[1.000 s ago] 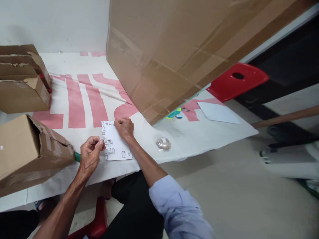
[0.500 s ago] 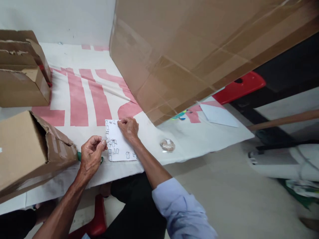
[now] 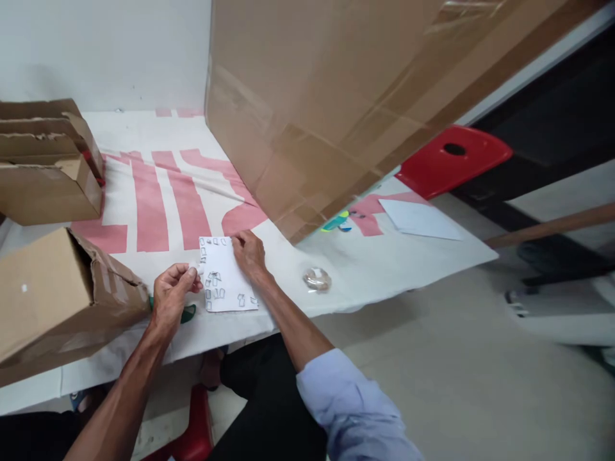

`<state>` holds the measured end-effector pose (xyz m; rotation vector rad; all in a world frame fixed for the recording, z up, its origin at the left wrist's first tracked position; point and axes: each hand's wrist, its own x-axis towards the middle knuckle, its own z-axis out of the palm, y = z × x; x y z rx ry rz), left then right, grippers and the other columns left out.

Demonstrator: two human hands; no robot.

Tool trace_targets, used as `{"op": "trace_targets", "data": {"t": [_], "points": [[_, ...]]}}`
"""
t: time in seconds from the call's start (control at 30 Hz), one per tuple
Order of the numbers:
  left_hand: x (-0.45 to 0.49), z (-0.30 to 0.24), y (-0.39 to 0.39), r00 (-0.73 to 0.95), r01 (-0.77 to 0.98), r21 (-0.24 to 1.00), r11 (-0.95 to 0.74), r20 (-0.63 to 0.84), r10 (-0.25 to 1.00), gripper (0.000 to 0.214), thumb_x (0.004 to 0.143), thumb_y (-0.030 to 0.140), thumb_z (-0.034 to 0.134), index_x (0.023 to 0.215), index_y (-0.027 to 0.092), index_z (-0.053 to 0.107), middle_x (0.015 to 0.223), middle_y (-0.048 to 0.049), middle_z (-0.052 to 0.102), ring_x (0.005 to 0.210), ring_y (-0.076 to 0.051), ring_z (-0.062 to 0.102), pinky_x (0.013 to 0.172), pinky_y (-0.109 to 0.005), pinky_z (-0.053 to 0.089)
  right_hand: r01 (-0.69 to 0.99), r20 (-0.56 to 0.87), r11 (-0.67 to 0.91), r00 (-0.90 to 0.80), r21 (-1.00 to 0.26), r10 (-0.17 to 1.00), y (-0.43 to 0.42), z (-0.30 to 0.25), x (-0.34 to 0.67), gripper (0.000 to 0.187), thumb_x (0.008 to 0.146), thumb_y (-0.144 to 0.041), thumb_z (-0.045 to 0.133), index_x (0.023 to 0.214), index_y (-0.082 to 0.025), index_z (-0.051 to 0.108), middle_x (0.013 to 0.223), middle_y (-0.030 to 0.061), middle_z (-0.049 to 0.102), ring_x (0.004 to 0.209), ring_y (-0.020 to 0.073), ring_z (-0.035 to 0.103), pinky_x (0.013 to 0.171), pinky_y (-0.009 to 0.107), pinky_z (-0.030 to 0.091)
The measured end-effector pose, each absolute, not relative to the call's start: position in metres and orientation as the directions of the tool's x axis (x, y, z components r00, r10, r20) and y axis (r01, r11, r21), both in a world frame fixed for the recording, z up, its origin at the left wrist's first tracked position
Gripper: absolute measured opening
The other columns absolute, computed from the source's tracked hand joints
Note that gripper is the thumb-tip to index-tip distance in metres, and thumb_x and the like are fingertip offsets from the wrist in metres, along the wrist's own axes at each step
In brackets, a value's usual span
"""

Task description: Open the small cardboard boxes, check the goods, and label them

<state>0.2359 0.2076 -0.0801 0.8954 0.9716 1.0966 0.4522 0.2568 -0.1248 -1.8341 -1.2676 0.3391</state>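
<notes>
A white sheet of paper [image 3: 228,272] lies on the cloth-covered table, with small dark-outlined rectangles along its top, left side and lower right. My left hand [image 3: 173,291] is beside the sheet's left edge, thumb and fingers pinched on a small whitish piece [image 3: 194,265] whose kind is too small to tell. Over the upper right edge of the paper rests my right hand [image 3: 250,255], its fingers closed together against the sheet. Whatever may be between those fingertips is hidden. A dark green object [image 3: 188,313] shows partly from behind my left wrist.
A large cardboard box [image 3: 298,128] leans over the table at the right. Smaller cardboard boxes [image 3: 48,301] stand at the left. A clear-wrapped roll [image 3: 316,280] sits right of my forearm. Beyond are a white sheet [image 3: 418,219] and a red chair [image 3: 451,160].
The view has shifted a little. My right hand has moved slightly right along the paper's top, and another small rectangle shows in the top row. My left hand still pinches the whitish piece.
</notes>
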Motion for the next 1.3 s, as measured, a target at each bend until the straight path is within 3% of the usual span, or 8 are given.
{"op": "trace_targets", "data": {"t": [0.1,0.17,0.3,0.4,0.63,1.07,1.3], "points": [[0.243,-0.079,0.21,0.185,-0.316,0.918,0.239,-0.187,0.965,0.044,0.064,0.052,0.093,0.077,0.017,0.071,0.067,-0.0008,0.07,0.06,-0.012,0.063,0.061,-0.024,0.052,0.499,0.291,0.031,0.453,-0.866,0.843,0.243,-0.117,0.454,0.018,0.085,-0.027,0.053,0.08,-0.021,0.069,0.092,0.0076,0.074,0.087,0.0221,0.066,0.082,0.036,0.051],[0.249,-0.077,0.211,0.199,-0.314,0.918,0.243,-0.186,0.962,0.044,0.063,0.052,0.094,0.076,0.016,0.071,0.067,-0.0013,0.07,0.06,-0.012,0.063,0.061,-0.024,0.052,0.341,0.238,0.11,0.361,-0.934,0.902,0.23,-0.108,0.451,0.021,0.087,-0.037,0.06,0.086,-0.02,0.073,0.086,0.0051,0.073,0.079,0.0204,0.066,0.075,0.034,0.053],[0.258,-0.074,0.212,0.209,-0.285,0.93,0.232,-0.176,0.962,0.045,0.062,0.052,0.093,0.075,0.015,0.072,0.068,-0.0023,0.07,0.06,-0.012,0.062,0.059,-0.024,0.052,0.004,0.068,0.068,0.019,-0.998,0.997,0.205,-0.094,0.438,0.04,0.084,-0.058,0.076,0.093,-0.02,0.077,0.073,0.0008,0.069,0.063,0.0153,0.06,0.061,0.03,0.051],[0.261,-0.075,0.212,0.222,-0.266,0.941,0.207,-0.149,0.964,0.043,0.065,0.052,0.091,0.077,0.015,0.073,0.069,-0.0024,0.071,0.061,-0.012,0.063,0.061,-0.024,0.052,-0.102,0.049,0.04,-0.085,-0.994,0.995,0.196,-0.087,0.43,0.042,0.076,-0.059,0.085,0.09,-0.02,0.077,0.078,0.0015,0.072,0.065,0.014,0.062,0.061,0.029,0.052],[0.262,-0.077,0.213,0.24,-0.239,0.954,0.179,-0.12,0.963,0.039,0.069,0.051,0.089,0.077,0.016,0.075,0.071,-0.0033,0.072,0.063,-0.013,0.063,0.063,-0.025,0.053,-0.115,0.079,0.071,-0.063,-0.991,0.995,0.196,-0.079,0.429,0.031,0.078,-0.051,0.083,0.076,-0.021,0.075,0.071,0.0003,0.071,0.062,0.0137,0.06,0.063,0.03,0.053],[0.255,-0.08,0.216,0.261,-0.222,0.96,0.173,-0.112,0.959,0.034,0.071,0.045,0.089,0.082,0.016,0.078,0.069,-0.0029,0.074,0.063,-0.013,0.064,0.065,-0.026,0.053,-0.201,-0.003,-0.013,-0.05,-0.979,0.999,0.199,-0.081,0.424,0.03,0.076,-0.049,0.085,0.077,-0.021,0.074,0.069,-0.0006,0.07,0.063,0.0144,0.062,0.066,0.031,0.054],[0.255,-0.081,0.215,0.214,-0.215,0.963,0.163,-0.116,0.97,0.03,0.073,0.045,0.086,0.078,0.016,0.077,0.068,-0.0027,0.073,0.061,-0.013,0.063,0.064,-0.026,0.053,-0.15,-0.036,-0.041,-0.034,-0.988,0.999,0.203,-0.083,0.424,0.028,0.076,-0.048,0.083,0.075,-0.021,0.073,0.067,-0.0013,0.069,0.063,0.0145,0.061,0.066,0.031,0.053]]}}
